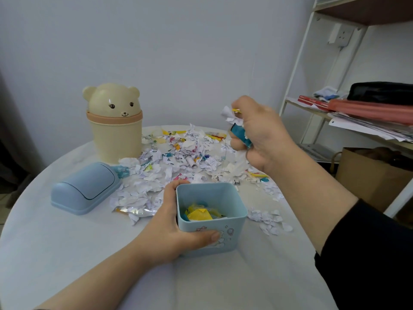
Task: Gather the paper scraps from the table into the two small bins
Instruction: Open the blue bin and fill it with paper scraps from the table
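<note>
The round white table [55, 253] lies under both hands. The wide heap of paper scraps [178, 162], mostly white with some coloured pieces, covers the table beyond the left hand and below the raised right hand. Far beyond the left hand and to its left stands the cream bear bin [115, 128] with its domed lid on, touching the edge of the heap. Nearer, just to the left of the left hand, the blue lid [86, 187] lies on the table. The blue bin [232, 238] stands open, and the left hand [165, 231] grips it, fingers curled over the far rim and thumb pressed on the near wall. Inside it lie yellow and blue scraps [199, 213]. The right hand [261, 135] is in the air above the heap, beyond the blue bin, its fingers closed around a handful of scraps [230, 115], white, yellow and teal. The hands are apart. A small cluster of white scraps [271, 220] lies below the right forearm.
</note>
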